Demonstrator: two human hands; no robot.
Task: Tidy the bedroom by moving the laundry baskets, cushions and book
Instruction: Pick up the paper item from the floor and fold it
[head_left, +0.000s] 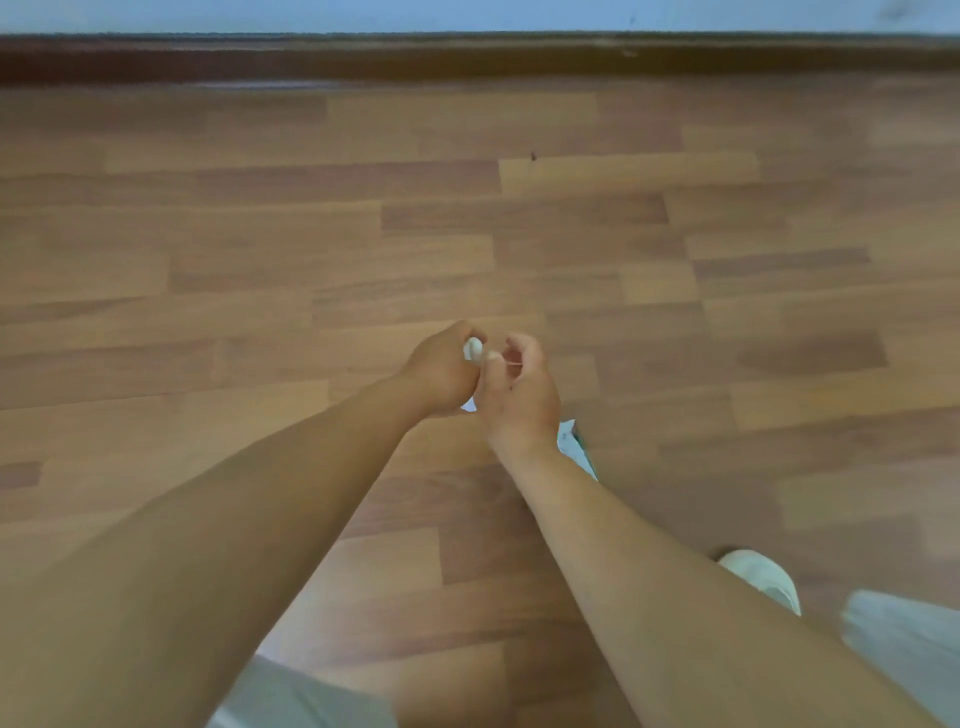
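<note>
Wood-plank floor (467, 234) fills the frame. Both forearms reach to centre; left hand (441, 371) curls its grip round a small white object (474, 347), right hand (519, 387) touching it, fingers curled, hold unclear. Baseboard (467, 57) along top edge; white shoe (763, 577) lower right. Baskets, cushions, book unseen.

arms (260, 519): bare, sleeveless | trousers (904, 649): pale grey, blurred | shoe (763, 577): apparently white

Wood-plank floor (467, 234) w/ white shoe (763, 577) on it.
</note>
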